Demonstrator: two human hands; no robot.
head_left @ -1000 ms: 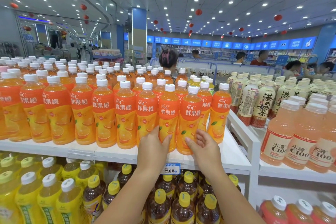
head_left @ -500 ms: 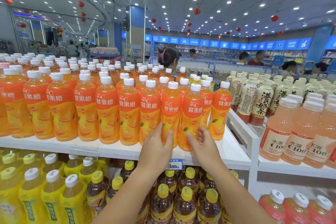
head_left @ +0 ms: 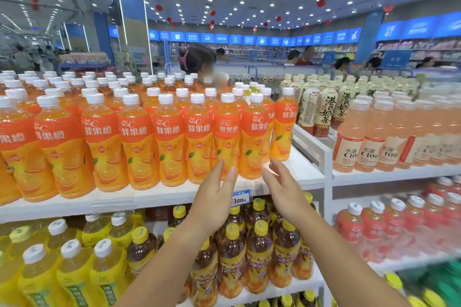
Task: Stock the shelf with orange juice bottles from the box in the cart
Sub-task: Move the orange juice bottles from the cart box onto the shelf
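Left hand (head_left: 214, 197) and right hand (head_left: 282, 189) are hovering apart, fingers straight, gripping nothing, just in front of the shelf (head_left: 305, 169) edge. Orange juice bottles (head_left: 169, 142) are standing upright in packed rows on it, with the front row just beyond the fingertips; contact unclear.

Bare shelf (head_left: 303, 169) right of the packed orange juice bottles (head_left: 199, 137).
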